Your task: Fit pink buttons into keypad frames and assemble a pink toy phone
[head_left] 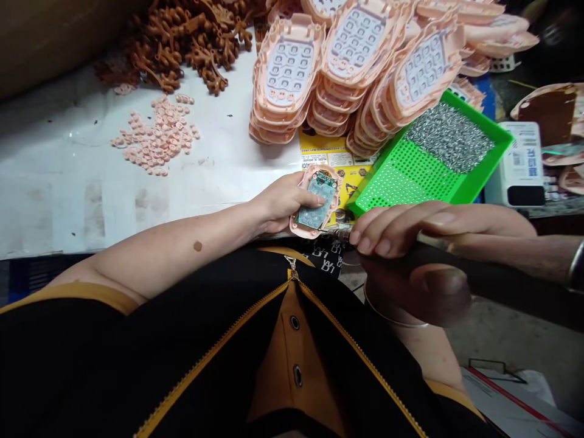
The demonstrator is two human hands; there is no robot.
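My left hand (292,204) grips a small pink plastic casing (306,231) at its left side, thumb lying across the green circuit board (312,210) inside it. My right hand (410,237) is closed around a dark power screwdriver (502,277). The metal bit (338,233) of the screwdriver points left and meets the casing's lower right edge; whether it sits on a screw is too small to tell. Just above my right hand stands a green perforated tray (392,188) with a heap of small silver screws (449,137).
Stacked pink casings with keypads (289,70) rise behind the work spot. Small pink parts (157,134) lie loose on the white table (219,176). Brown plastic pieces (191,42) are piled at the back left. A white device (522,164) stands right of the tray.
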